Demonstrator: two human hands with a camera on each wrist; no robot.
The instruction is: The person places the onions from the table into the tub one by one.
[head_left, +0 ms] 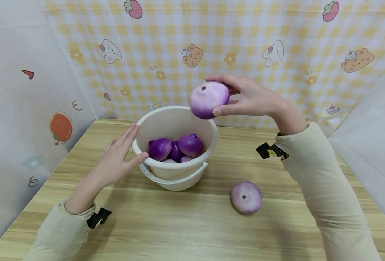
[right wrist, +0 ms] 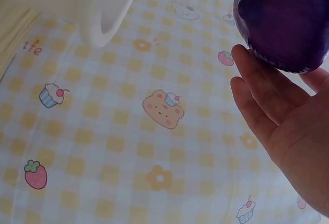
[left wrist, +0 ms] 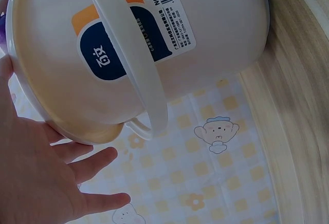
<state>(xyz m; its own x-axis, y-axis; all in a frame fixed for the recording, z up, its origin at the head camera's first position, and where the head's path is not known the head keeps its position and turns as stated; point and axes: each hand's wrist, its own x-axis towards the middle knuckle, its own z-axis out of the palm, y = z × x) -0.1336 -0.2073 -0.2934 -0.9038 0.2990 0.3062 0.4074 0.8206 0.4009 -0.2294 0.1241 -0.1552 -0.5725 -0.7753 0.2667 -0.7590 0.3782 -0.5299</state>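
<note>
My right hand [head_left: 249, 97] grips a purple onion [head_left: 208, 99] above the right part of the bucket's rim, thumb below and fingers behind. In the right wrist view the same onion [right wrist: 285, 23] shows its dark purple side, against the fingers [right wrist: 270, 88]. A cream bucket [head_left: 176, 172] stands upright with several purple onions [head_left: 190, 145] inside. At its left rim rests my left hand [head_left: 115, 159], thumb and fingertips touching the edge. The left wrist view shows those fingers [left wrist: 95, 165] straight and spread beside the bucket [left wrist: 221, 23].
Another onion [head_left: 246, 197], pale purple, lies on the wooden table [head_left: 179, 224] to the bucket's right front. The bucket's handle [head_left: 179, 181] hangs down in front. Behind the table hangs a yellow checked curtain [head_left: 212, 32]; white sheeting [head_left: 16, 90] lines the left side.
</note>
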